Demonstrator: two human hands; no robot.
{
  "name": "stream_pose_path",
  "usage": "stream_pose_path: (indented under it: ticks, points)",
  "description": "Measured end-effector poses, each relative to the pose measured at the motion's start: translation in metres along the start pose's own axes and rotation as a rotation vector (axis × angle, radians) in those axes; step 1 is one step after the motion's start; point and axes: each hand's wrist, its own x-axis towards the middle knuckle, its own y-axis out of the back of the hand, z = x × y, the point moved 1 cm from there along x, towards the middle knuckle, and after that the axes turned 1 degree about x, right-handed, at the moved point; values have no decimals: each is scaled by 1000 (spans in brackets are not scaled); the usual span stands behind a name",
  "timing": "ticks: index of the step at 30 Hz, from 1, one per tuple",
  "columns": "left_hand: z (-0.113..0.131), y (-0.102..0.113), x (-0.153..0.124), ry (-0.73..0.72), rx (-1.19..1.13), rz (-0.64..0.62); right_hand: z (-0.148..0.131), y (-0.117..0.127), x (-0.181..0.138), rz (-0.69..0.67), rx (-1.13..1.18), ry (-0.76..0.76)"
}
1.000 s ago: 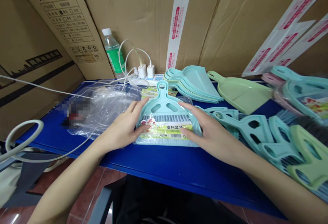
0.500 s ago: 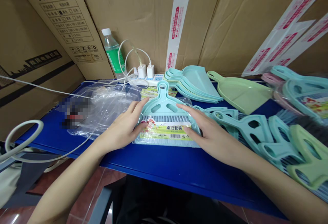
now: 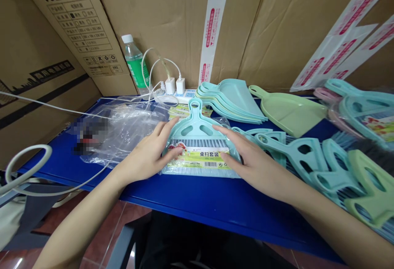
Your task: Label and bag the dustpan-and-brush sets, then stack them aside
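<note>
Where the blue table runs nearest the person, the wrapped dustpan set sits between both hands, handle pointing away. The left hand and right hand hold its opposite sides in a wide, loose-looking grip, fingers spread along the edges and thumbs over the front. Light, equal pressure from each side should keep it square; a hard squeeze could crease the clear film. Thumbs are best kept at the ends of the label, leaving its print uncovered.
</note>
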Motion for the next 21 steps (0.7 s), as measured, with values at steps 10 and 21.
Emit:
stream_pose_path:
  ticks: [10, 21]
  points:
    - [-6, -2, 0, 5, -17, -22, 0, 1, -2, -2, 37, 28]
    - [-7, -1, -2, -4, -109, -55, 0, 4, -2, -25, 45, 63]
